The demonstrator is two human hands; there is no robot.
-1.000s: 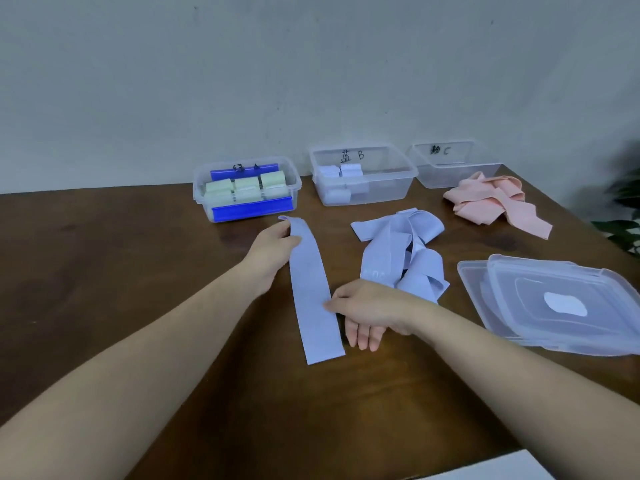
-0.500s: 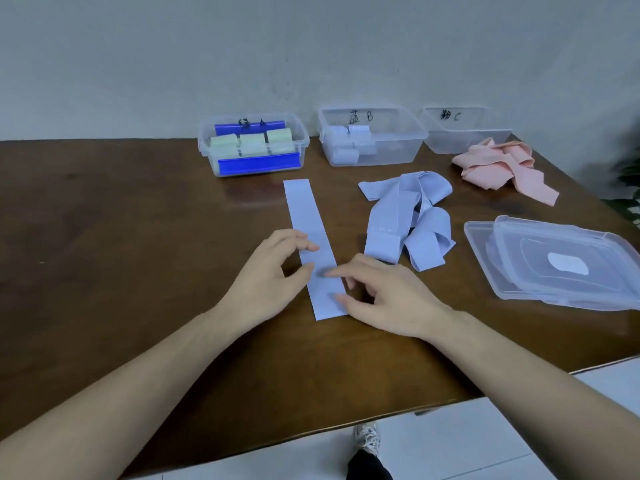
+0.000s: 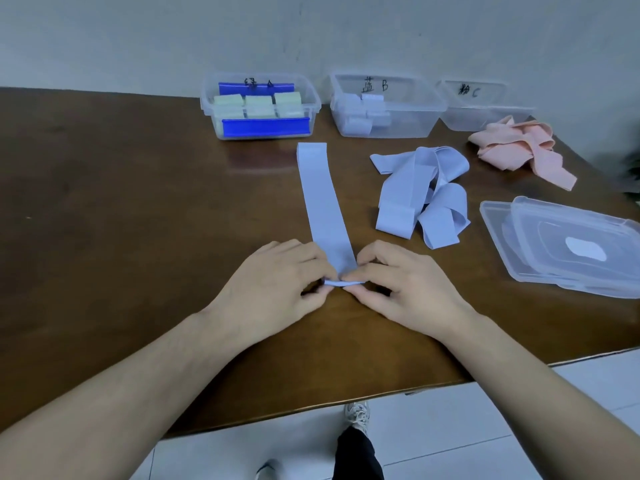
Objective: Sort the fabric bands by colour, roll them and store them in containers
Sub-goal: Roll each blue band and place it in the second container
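A long light blue band [image 3: 322,199] lies flat on the brown table [image 3: 121,220], running away from me. Its near end is folded over into a small first turn. My left hand [image 3: 277,289] and my right hand [image 3: 405,285] pinch that folded end from either side. A loose heap of light blue bands [image 3: 420,194] lies to the right, and a heap of pink bands [image 3: 519,148] sits further back right. At the back stand three clear containers: one [image 3: 311,98] holding green rolls, a second [image 3: 426,109] holding blue rolls, a third [image 3: 485,112] at the right.
Two stacked clear lids [image 3: 571,247] lie at the table's right edge. The near table edge runs just below my forearms, with tiled floor and a shoe [image 3: 356,414] beneath. A wall stands right behind the containers.
My left hand came from the band's far end to its near end. Both hands now pinch the near end, which is folded over. The camera has tilted down.
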